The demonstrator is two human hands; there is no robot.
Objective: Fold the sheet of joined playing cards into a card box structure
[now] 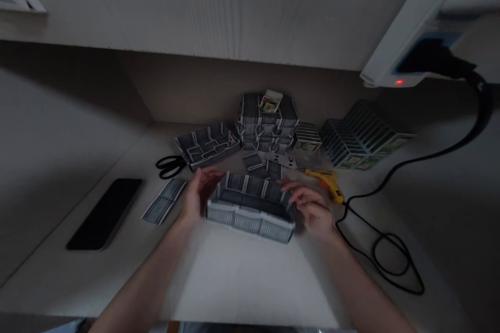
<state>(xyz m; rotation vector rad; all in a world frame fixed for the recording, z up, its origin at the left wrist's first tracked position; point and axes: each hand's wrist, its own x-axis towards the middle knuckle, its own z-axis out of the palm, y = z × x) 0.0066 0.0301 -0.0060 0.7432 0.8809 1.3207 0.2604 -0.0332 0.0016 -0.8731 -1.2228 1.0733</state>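
Note:
An open-topped box made of playing cards (250,221), patterned grey and white on its sides, sits in front of me at the middle of the desk. My left hand (196,195) is at its left end, fingers stretched toward the back corner, palm facing the box. At the right end is my right hand (312,208), its fingers apart and slightly bent close to the back corner. Whether the fingertips touch the card walls is hard to tell. Behind the box lie loose cards (255,164), some overlapping, and a face-up card (283,160).
A card tray with dividers (207,145), black-handled scissors (171,166), joined cards (164,201) and a phone (105,213) lie left. Stacked card boxes (267,125) stand behind. Rightward are a yellow glue gun (326,182), its black cord (375,229) and several card packs (351,140).

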